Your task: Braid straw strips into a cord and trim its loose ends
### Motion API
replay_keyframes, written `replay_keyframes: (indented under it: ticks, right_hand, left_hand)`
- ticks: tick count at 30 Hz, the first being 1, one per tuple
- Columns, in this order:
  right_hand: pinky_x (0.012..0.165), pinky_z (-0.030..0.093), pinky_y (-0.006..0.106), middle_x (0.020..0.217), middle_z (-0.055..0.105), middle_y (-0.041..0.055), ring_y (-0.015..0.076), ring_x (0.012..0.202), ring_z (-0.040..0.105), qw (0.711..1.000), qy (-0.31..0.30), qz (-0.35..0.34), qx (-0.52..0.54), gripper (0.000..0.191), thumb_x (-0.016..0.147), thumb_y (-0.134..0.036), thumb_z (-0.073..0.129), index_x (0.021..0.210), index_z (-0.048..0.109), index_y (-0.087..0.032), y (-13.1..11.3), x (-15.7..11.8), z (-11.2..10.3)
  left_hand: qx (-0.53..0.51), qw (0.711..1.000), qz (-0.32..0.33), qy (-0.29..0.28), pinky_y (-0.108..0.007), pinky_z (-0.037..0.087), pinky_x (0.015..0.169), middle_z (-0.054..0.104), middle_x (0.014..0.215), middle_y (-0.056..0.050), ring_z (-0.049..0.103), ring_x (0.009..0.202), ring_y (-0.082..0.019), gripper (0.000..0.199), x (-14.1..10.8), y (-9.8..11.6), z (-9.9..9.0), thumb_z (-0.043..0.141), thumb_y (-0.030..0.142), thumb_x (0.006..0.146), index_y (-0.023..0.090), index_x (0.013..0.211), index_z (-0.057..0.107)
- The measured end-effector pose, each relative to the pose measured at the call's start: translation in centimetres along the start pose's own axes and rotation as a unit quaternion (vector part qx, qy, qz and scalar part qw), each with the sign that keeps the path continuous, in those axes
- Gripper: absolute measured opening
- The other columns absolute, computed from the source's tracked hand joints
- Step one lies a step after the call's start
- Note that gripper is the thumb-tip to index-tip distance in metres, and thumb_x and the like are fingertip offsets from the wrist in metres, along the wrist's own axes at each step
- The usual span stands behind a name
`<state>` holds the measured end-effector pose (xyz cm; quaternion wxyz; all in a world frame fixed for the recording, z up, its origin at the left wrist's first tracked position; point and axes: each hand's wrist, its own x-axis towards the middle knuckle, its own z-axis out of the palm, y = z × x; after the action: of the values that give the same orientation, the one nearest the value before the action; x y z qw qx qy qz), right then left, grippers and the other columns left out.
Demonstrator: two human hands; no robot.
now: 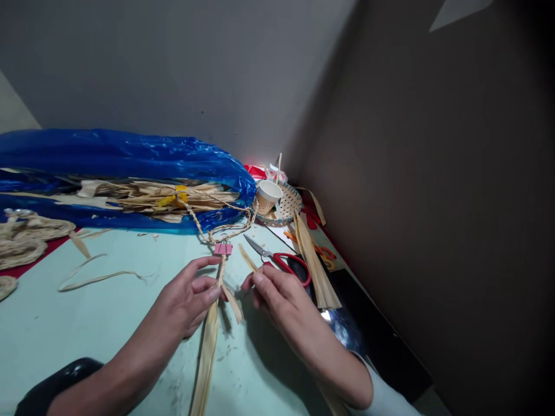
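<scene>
Hands (234, 292) on pale-green table (87, 323), grey walls (217, 69)

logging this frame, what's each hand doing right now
Left hand: closed, pinching the straw strips just below the pink binder clip.
Right hand: closed, pinching one thin straw strip.

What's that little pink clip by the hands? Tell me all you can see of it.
The pink clip looks like a small binder clip with thin wire handles. It lies on the pale green table, clamped where a braided straw cord meets loose flat strips. The left hand pinches the strips just below it; neither hand touches it.
</scene>
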<state>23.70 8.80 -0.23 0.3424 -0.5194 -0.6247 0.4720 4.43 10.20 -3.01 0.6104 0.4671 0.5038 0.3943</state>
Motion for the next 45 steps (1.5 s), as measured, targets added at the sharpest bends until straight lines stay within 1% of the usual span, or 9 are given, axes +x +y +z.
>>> replay_keyframes:
  ticks: [3,7,13,19,22,26,34,41,45]
  right_hand:
    - [0.066,0.03,0.029,0.071,0.052,-0.0001,0.0144,0.07,0.045,0.99,0.007,-0.019,-0.139,0.04,0.106,-0.04,0.037,0.074,0.05,-0.02,-0.2,0.0,0.9]
    - [0.062,0.027,0.028,0.066,0.048,-0.002,0.0141,0.066,0.042,0.988,-0.025,0.0,-0.155,0.042,0.107,-0.044,0.035,0.074,0.048,-0.021,-0.3,-0.1,2.2]
    - [0.06,0.023,0.029,0.067,0.048,-0.0015,0.0145,0.064,0.04,0.974,-0.018,0.006,-0.226,0.028,0.103,-0.028,0.04,0.077,0.049,-0.021,-0.3,-0.4,2.5]
    - [0.062,0.024,0.029,0.067,0.05,-0.0024,0.0133,0.063,0.04,0.979,0.017,-0.023,-0.2,0.039,0.106,-0.037,0.036,0.074,0.048,-0.02,-1.0,-0.3,1.2]
    - [0.064,0.027,0.029,0.07,0.056,-0.0008,0.0133,0.065,0.045,0.983,0.024,-0.025,-0.18,0.044,0.107,-0.039,0.035,0.075,0.057,-0.019,-1.2,0.0,0.7]
    - [0.065,0.032,0.026,0.07,0.058,-0.0026,0.0122,0.065,0.048,0.994,-0.003,-0.032,-0.106,0.029,0.105,-0.024,0.042,0.083,0.06,-0.019,-0.8,0.1,0.9]
    - [0.067,0.036,0.024,0.072,0.059,-0.0026,0.0123,0.07,0.054,0.997,0.004,-0.058,-0.055,0.034,0.106,-0.029,0.042,0.076,0.054,-0.02,-1.1,0.1,1.5]
    - [0.062,0.035,0.025,0.067,0.058,-0.0032,0.0136,0.067,0.053,0.996,0.01,-0.009,-0.083,0.021,0.095,-0.034,0.063,0.082,0.061,-0.017,0.0,1.0,2.2]
    - [0.066,0.037,0.025,0.076,0.065,0.0004,0.0148,0.075,0.056,0.994,0.015,-0.003,-0.106,0.014,0.094,-0.028,0.064,0.086,0.062,-0.016,0.0,1.2,2.2]
  left_hand:
    - [-0.007,1.0,-0.014,0.002,-0.021,0.011,0.041,0.065,0.075,0.003,0.027,0.039,-0.003,0.053,0.1,-0.1,0.0,0.075,0.049,0.077,0.024,0.12,0.056]
    - [-0.011,1.0,-0.024,0.0,-0.021,0.01,0.041,0.061,0.066,0.005,0.025,0.039,-0.004,0.043,0.4,-0.1,0.0,0.077,0.049,0.072,0.022,0.103,0.061]
    - [-0.003,0.999,-0.05,0.015,-0.022,0.014,0.043,0.056,0.057,0.005,0.031,0.042,-0.006,0.031,0.5,0.3,0.2,0.082,0.041,0.064,0.019,0.081,0.069]
    - [-0.001,0.996,-0.08,0.029,-0.023,0.015,0.046,0.048,0.049,0.007,0.032,0.044,-0.008,0.034,0.2,0.6,0.2,0.083,0.043,0.064,0.017,0.085,0.077]
    - [-0.008,0.995,-0.094,0.028,-0.022,0.025,0.049,0.059,0.055,0.003,0.047,0.052,-0.011,0.036,0.2,0.8,0.3,0.086,0.043,0.06,0.018,0.086,0.079]
    - [-0.016,0.995,-0.1,0.018,-0.023,0.032,0.055,0.071,0.07,-0.003,0.057,0.064,-0.015,0.036,0.2,0.9,0.3,0.086,0.044,0.061,0.02,0.087,0.081]
    - [-0.019,0.996,-0.084,-0.002,-0.024,0.017,0.05,0.063,0.063,-0.001,0.032,0.049,-0.007,0.037,0.1,0.6,0.0,0.083,0.044,0.065,0.016,0.088,0.08]
    - [-0.024,0.997,-0.073,-0.015,-0.023,0.006,0.048,0.033,0.051,0.01,0.014,0.05,-0.007,0.038,0.1,0.6,0.0,0.08,0.038,0.067,0.012,0.095,0.08]
    - [-0.029,0.997,-0.075,-0.013,-0.022,0.011,0.047,0.042,0.05,0.008,0.019,0.048,-0.006,0.036,-0.1,0.8,0.1,0.081,0.041,0.066,0.014,0.09,0.081]
